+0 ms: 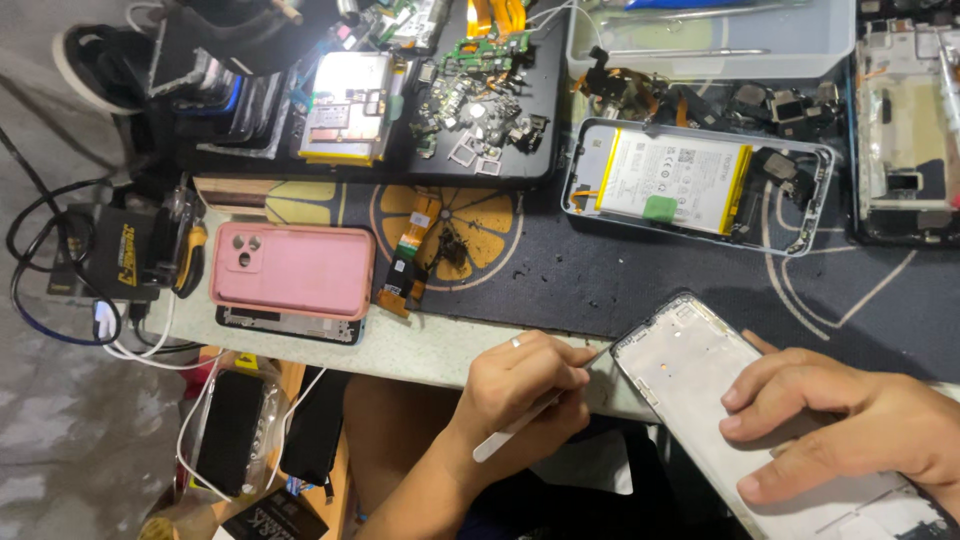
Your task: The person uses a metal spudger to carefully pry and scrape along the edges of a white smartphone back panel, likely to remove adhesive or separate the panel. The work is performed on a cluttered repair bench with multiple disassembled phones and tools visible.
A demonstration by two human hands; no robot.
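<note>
Two hands: left hand (pixel 525 385) pinching a white tool (pixel 515 430), right hand (pixel 840 425) spread flat on a phone frame (pixel 680 365).

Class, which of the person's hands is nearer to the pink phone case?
Left. The left hand with its white tool is right of and below the pink phone case; the right hand lies farther right.
</note>
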